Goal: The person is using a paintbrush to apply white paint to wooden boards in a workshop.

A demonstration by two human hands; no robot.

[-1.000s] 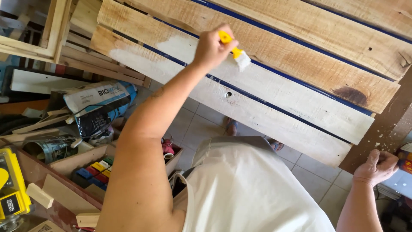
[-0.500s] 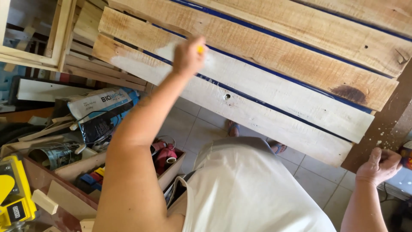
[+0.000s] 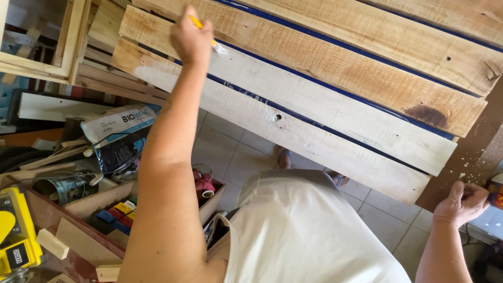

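Head view, looking down: left hand (image 3: 191,39) closed around a yellow-handled paintbrush (image 3: 209,39), bristles just right of the fingers, touching a whitewashed plank of the slatted wooden pallet (image 3: 335,105). Brush axis roughly along the plank, slanting down to the right. Bristles white with paint. Right hand (image 3: 463,202) well off at the pallet's lower right corner, curled shut, contents hidden. Wooden toolbox (image 3: 99,207) down left of the pallet.

I see bare arms, no sleeves, no watch or rings on left hand (image 3: 191,39) or right hand (image 3: 463,202). Sleeveless white top (image 3: 314,241), grey waistband edge, sandals (image 3: 283,155) on feet.
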